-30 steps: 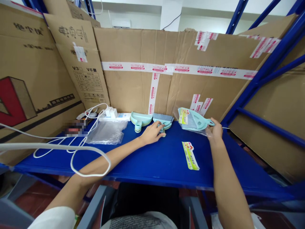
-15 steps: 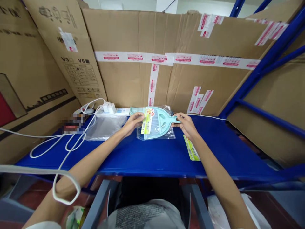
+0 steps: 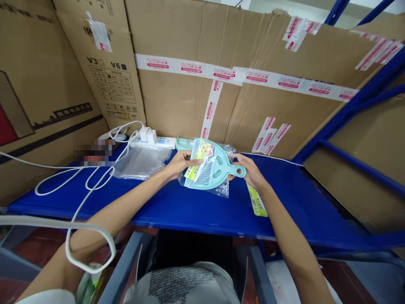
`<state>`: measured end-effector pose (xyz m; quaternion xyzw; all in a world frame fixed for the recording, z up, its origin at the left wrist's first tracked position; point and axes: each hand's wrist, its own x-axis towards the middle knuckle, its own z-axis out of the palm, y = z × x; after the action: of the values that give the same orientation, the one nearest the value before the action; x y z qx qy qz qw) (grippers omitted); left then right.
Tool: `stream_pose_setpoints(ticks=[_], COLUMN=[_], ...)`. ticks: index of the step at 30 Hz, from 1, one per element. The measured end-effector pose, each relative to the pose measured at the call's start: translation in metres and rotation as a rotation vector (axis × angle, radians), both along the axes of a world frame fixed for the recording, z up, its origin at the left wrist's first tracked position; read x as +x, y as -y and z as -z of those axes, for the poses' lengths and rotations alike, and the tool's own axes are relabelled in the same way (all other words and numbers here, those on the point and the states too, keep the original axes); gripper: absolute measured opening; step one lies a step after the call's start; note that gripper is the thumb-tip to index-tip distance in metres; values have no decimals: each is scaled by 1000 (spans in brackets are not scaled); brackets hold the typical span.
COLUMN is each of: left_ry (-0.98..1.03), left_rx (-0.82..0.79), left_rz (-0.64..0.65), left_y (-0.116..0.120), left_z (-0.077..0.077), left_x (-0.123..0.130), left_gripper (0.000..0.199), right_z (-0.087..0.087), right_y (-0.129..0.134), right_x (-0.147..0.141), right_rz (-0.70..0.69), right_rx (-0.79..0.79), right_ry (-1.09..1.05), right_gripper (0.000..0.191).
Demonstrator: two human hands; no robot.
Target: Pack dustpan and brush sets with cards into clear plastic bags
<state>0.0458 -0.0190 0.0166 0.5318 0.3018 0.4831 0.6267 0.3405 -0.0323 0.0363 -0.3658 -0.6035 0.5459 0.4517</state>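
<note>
A light teal dustpan (image 3: pixel 225 169) is held above the table, its broad part inside a clear plastic bag (image 3: pixel 223 191) and its ringed handle pointing right. A yellow-green label card (image 3: pixel 199 162) lies over the pan. My left hand (image 3: pixel 182 164) is closed on the pan's left side, its thumb pressed over the bag and card. By the handle, my right hand (image 3: pixel 251 171) is closed round it, fingers partly hidden behind the handle near the bag's edge. Another teal piece (image 3: pixel 183 143) lies behind the left hand. A second label card (image 3: pixel 257 202) rests beside my right wrist.
Clear plastic bags (image 3: pixel 144 162) lie flat at the left of the blue table (image 3: pixel 202 215). Behind them stands a white power strip (image 3: pixel 164 142) with plugs. A white cable (image 3: pixel 91 228) loops across my left forearm. Cardboard walls (image 3: pixel 177 101) and a blue frame (image 3: pixel 351 101) enclose the table.
The dustpan has turned slightly, its handle end now lower and farther right. My left thumb has moved onto the label card, and my right fingers have shifted behind the handle. The view has tilted.
</note>
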Motion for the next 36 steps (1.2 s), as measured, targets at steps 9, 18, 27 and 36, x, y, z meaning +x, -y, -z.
stream_pose_setpoints(ticks=[9, 18, 27, 36], left_ry=[148, 238, 495, 455], left_rx=[-115, -39, 151, 274], left_rz=[-110, -338, -684, -642], left_y=[0, -23, -37, -37], left_z=[-12, -39, -81, -59], left_x=[-6, -55, -138, -182], left_gripper=[32, 30, 23, 31], right_z=[4, -2, -10, -30], right_y=[-4, -4, -39, -102], right_x=[-10, -3, -30, -230], right_rz=[231, 429, 463, 205], right_rx=[386, 293, 299, 113], right_ry=[152, -160, -57, 454], right_gripper=[33, 44, 46, 13])
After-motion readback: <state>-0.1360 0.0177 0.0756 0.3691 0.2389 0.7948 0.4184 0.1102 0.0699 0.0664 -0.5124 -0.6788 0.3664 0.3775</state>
